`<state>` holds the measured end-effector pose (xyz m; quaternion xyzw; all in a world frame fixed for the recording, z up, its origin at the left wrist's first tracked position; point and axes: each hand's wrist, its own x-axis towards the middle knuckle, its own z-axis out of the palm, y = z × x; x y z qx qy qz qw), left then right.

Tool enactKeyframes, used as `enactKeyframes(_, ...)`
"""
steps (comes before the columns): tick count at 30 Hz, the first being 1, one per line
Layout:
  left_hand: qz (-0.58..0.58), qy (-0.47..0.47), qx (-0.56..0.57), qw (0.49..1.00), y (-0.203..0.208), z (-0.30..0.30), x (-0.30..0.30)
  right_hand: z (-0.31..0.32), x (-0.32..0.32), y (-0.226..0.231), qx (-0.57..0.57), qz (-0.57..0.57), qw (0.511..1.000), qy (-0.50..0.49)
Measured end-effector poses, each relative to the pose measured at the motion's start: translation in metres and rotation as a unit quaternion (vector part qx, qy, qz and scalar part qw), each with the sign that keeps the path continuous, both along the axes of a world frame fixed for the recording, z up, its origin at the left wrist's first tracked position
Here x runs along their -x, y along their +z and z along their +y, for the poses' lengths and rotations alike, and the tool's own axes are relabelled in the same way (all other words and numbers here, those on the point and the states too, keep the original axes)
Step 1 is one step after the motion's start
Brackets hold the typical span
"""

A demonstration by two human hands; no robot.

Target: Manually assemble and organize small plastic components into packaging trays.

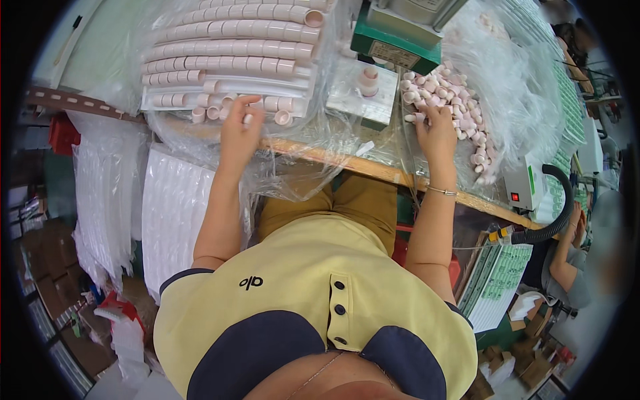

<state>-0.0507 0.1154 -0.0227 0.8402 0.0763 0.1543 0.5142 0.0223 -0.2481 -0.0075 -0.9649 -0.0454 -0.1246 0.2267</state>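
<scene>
My left hand (240, 133) is over the front edge of a white tray (267, 75), its fingers curled round a small pale pink cap (248, 119). Rows of glossy pale pink cylindrical caps (260, 31) lie on the tray, and a few loose ones (213, 113) sit just beyond my left hand. At the near side of a heap of similar small caps (460, 100), my right hand (437, 133) has its fingers closed together on a cap (418, 117). Between my hands, one pink piece (368, 79) stands upright on a white-topped block (353, 100).
A machine with a green block (395, 43) stands over the far middle of the bench. Clear plastic film (510, 87) bunches behind the heap. A white box with a red switch (523, 187) and a black hose (560, 213) sit at right. Another person's arm (567, 257) shows there.
</scene>
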Motion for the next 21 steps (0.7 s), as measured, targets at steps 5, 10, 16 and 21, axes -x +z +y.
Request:
enactKeyframes(5, 0.038, -0.034, -0.193, 0.980, 0.013, -0.022, 0.003, -0.007, -0.003, -0.023, 0.091, 0.003, 0.996, 0.025)
enactKeyframes(10, -0.011, -0.031, -0.205, 0.978, 0.012, -0.033, -0.002, -0.009, 0.006, -0.014, -0.001, 0.017, 1.000, -0.026)
enactKeyframes(16, -0.029, -0.149, 0.191, 0.970, 0.015, -0.048, -0.008, 0.023, 0.046, 0.028, -0.478, 0.125, 0.869, 0.018)
enactKeyframes(21, 0.153, -0.304, 0.330, 0.880, 0.028, -0.073, -0.029, 0.074, 0.040, 0.034, -0.415, 0.069, 0.883, 0.210)
